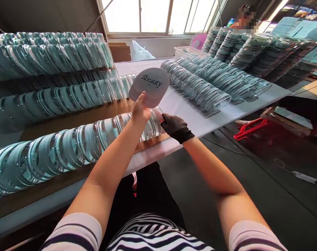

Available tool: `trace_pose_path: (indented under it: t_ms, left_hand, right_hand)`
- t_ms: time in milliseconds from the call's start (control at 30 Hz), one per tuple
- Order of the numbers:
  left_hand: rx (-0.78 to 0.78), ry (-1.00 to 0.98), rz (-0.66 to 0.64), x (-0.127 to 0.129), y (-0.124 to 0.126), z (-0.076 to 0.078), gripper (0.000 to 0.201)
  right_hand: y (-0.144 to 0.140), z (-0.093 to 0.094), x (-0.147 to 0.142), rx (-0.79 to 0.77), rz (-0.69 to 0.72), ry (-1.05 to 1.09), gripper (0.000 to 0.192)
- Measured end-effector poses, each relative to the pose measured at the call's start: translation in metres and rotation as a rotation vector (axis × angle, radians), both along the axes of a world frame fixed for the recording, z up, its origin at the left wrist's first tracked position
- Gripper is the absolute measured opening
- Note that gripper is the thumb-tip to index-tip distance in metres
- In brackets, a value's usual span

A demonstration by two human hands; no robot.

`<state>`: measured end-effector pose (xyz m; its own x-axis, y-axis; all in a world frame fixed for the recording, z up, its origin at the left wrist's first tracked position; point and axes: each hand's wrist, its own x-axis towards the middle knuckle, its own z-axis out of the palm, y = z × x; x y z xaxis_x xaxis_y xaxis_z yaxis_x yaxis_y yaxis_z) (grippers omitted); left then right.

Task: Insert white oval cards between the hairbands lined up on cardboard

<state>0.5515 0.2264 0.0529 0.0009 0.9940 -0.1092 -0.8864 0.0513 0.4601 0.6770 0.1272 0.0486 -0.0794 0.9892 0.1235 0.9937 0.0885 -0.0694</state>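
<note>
Striped sleeves (pixel 77 232): nearest the camera.
Left hand (pixel 140 111): pinching the stack of cards (pixel 150 87).
Right hand (pixel 175 127): gloved, closed on the row of clear discs (pixel 69 146) just below.
Risk: cards may fan loose; discs could topple.

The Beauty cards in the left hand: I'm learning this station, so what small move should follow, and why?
Probably peel the top card off the stack of cards with the gloved right hand. The left hand holds the stack raised, while the right rests at the end of the row of clear discs, holding no card.
</note>
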Motion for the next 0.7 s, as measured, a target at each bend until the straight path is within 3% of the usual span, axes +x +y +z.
trace_pose_path:
  t_ms: [200,333,500,633,700]
  left_hand:
    - [-0.002,-0.029,-0.013,-0.002,0.001,-0.005,0.034]
    - [0.028,-0.010,-0.014,-0.001,0.002,-0.009,0.033]
    - [0.023,0.020,-0.002,0.000,0.005,-0.011,0.027]
    - [0.002,0.064,0.000,0.001,-0.001,-0.010,0.007]
    - [0.006,0.092,-0.001,0.000,-0.005,-0.010,0.012]
  right_hand:
    - [0.001,0.006,0.008,0.011,-0.070,0.100,0.025]
    - [0.001,-0.012,0.002,-0.036,-0.052,0.172,0.019]
    - [0.000,-0.033,-0.004,-0.029,-0.083,0.036,0.031]
    - [-0.007,-0.024,0.001,-0.254,0.011,0.409,0.026]
    - [-0.008,-0.018,0.001,-0.303,-0.001,0.584,0.031]
